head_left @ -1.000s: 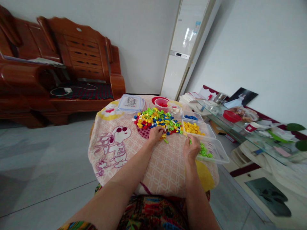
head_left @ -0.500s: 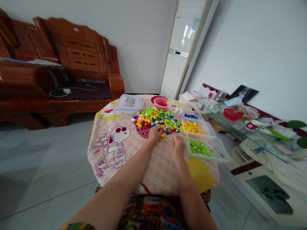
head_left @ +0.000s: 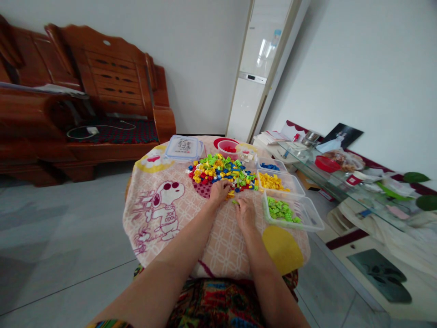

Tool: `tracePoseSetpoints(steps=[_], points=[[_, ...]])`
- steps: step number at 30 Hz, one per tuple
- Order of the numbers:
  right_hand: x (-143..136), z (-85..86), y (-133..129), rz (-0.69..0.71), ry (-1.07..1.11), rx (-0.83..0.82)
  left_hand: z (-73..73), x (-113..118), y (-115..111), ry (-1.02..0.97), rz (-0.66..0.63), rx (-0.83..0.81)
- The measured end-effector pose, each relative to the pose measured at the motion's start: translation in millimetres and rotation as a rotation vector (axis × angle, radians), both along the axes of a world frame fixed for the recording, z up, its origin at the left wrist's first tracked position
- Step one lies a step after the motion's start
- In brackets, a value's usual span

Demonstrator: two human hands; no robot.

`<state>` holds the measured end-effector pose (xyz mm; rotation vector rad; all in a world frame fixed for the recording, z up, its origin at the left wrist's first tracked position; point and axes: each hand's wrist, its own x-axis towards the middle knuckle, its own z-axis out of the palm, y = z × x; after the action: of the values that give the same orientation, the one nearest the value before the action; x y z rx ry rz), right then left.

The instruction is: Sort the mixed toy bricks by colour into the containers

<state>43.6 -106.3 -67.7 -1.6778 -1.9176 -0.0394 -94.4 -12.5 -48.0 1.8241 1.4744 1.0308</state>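
A heap of mixed toy building bricks, in yellow, green, blue, red and white, lies on the patterned tablecloth. At its near edge is my left hand, fingers curled together; what they hold, if anything, is hidden. My right hand is just right of it, fingertips closed on a small green toy brick. To the right, one clear tub contains green bricks. Behind it, a second tub holds yellow bricks, and a smaller one has blue bricks.
A round tub with red bricks stands at the back, beside white bricks. A lidded box sits at the back left. Right of the table is a cluttered glass shelf. A wooden sofa stands at the left.
My right hand has moved left, from beside the green tub to the loose green brick, and its fingertips have closed on it. My left hand stays at the heap's edge.
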Motion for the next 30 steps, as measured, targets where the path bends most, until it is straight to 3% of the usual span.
tracePoseSetpoints(steps=[14, 21, 26, 30], points=[[6, -3.2, 0, 0.009, 0.096, 0.070, -2.2, 0, 0, -0.039, -0.006, 0.004], [44, 17.0, -6, -0.148, 0.244, 0.449, -1.1, -1, 0, -0.014, -0.016, 0.022], [87, 30.1, -7, -0.356, 0.199, 0.482, -3.2, 0, 1, -0.008, 0.000, 0.021], [79, 29.5, -9, -0.347, 0.199, 0.517, -3.0, 0, 1, -0.006, 0.000, 0.008]])
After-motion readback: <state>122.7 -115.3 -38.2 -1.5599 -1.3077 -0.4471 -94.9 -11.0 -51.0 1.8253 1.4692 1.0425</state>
